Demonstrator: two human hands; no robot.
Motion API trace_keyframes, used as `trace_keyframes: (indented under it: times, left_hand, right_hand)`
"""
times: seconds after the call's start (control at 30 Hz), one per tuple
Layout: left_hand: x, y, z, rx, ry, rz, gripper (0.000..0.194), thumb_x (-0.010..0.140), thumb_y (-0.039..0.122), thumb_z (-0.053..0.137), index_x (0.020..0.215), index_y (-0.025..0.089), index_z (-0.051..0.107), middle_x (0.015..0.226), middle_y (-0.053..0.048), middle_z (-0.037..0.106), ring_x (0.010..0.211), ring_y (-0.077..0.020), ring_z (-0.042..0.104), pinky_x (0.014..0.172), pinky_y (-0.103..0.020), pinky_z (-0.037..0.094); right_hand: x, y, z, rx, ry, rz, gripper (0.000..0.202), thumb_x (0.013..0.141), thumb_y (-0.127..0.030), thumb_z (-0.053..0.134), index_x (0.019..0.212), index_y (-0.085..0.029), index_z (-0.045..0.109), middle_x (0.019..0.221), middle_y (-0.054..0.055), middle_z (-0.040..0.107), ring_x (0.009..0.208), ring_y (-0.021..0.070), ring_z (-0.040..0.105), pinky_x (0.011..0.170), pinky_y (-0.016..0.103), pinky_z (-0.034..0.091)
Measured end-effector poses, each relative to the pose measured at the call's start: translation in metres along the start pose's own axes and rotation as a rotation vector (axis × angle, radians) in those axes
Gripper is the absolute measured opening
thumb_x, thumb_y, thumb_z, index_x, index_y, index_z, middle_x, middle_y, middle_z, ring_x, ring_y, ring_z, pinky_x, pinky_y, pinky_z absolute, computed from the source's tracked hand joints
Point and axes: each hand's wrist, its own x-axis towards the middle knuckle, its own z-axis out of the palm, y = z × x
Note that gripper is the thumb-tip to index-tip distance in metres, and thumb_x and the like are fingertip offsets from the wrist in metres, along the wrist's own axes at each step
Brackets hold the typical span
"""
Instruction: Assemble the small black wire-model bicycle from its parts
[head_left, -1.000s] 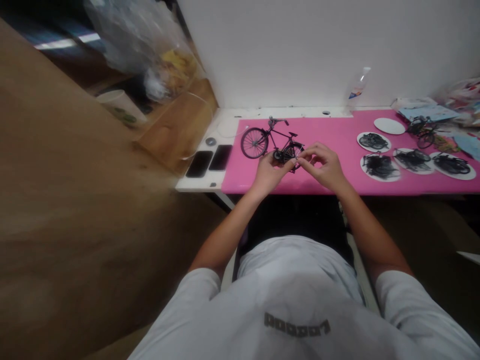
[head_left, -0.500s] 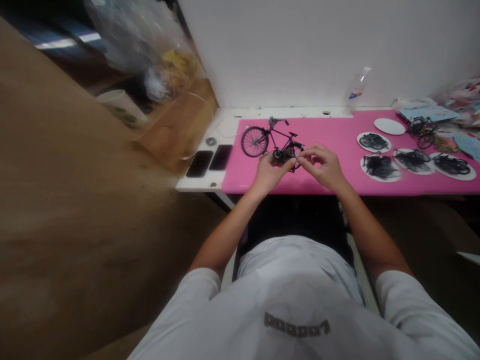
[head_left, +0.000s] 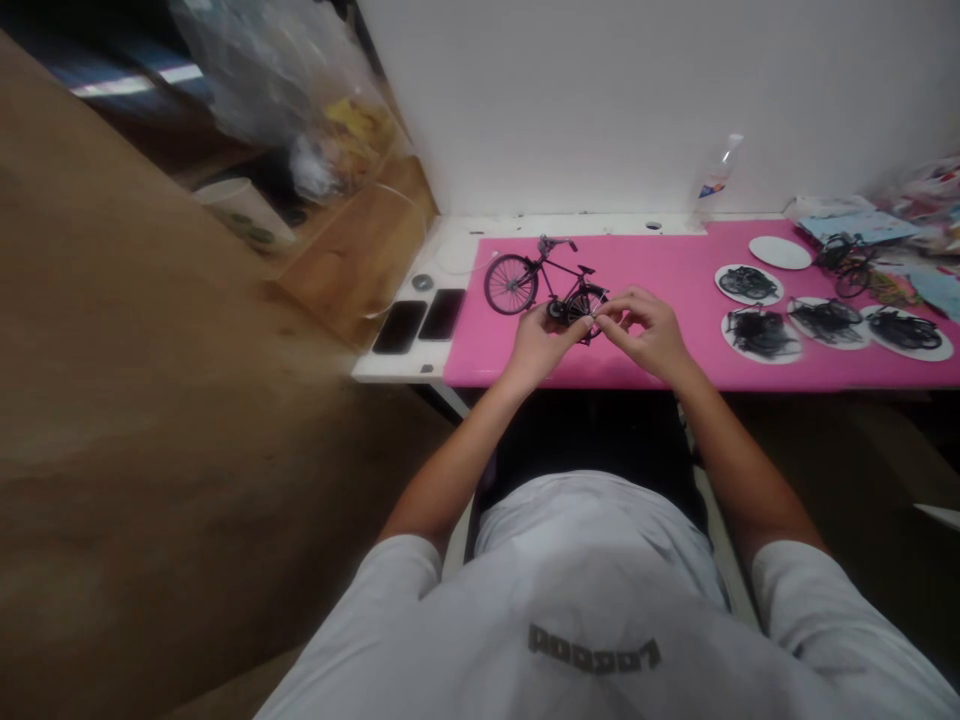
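Note:
A small black model bicycle (head_left: 555, 275) is on the pink mat (head_left: 652, 265), its front wheel to the left and its handlebar towards the wall. My left hand (head_left: 538, 345) grips the lower part of the bicycle beside the rear wheel, thumb pointing right. At the rear wheel, the thumb and forefinger of my right hand (head_left: 649, 335) are pinched together, touching the wheel near its middle. Whatever small part lies between those fingertips is too small to make out. Both hands meet at the rear wheel and cover some of it.
White plates (head_left: 761, 350) with black parts lie on the right, near a bare white plate (head_left: 780, 252) and another small bicycle (head_left: 853, 270). Two dark phones (head_left: 399, 327) lie at the left table end. A clear bottle (head_left: 720, 170) stands by the wall.

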Motion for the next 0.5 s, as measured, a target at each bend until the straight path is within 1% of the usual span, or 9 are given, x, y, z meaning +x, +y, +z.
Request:
trace_keyframes:
  times: [0.3, 0.5]
  left_hand:
    - [0.0, -0.0009, 0.0012, 0.003, 0.006, -0.004, 0.038, 0.078, 0.046, 0.096, 0.095, 0.015, 0.08, 0.092, -0.008, 0.082, 0.082, -0.0181, 0.073, 0.078, -0.031, 0.059]
    - [0.0003, -0.0027, 0.0011, -0.018, -0.016, -0.008, 0.04, 0.079, 0.049, 0.095, 0.096, 0.016, 0.079, 0.094, -0.008, 0.081, 0.084, -0.0184, 0.074, 0.082, -0.033, 0.06]
  right_hand:
    - [-0.001, -0.0001, 0.001, -0.035, 0.017, -0.046, 0.016, 0.102, -0.042, 0.078, 0.1, -0.027, 0.083, 0.097, 0.005, 0.073, 0.081, 0.0168, 0.068, 0.061, 0.031, 0.056]
    - [-0.0011, 0.0003, 0.0006, -0.052, 0.014, -0.064, 0.014, 0.102, -0.04, 0.077, 0.101, -0.027, 0.084, 0.097, 0.005, 0.073, 0.08, 0.0168, 0.067, 0.06, 0.031, 0.057]
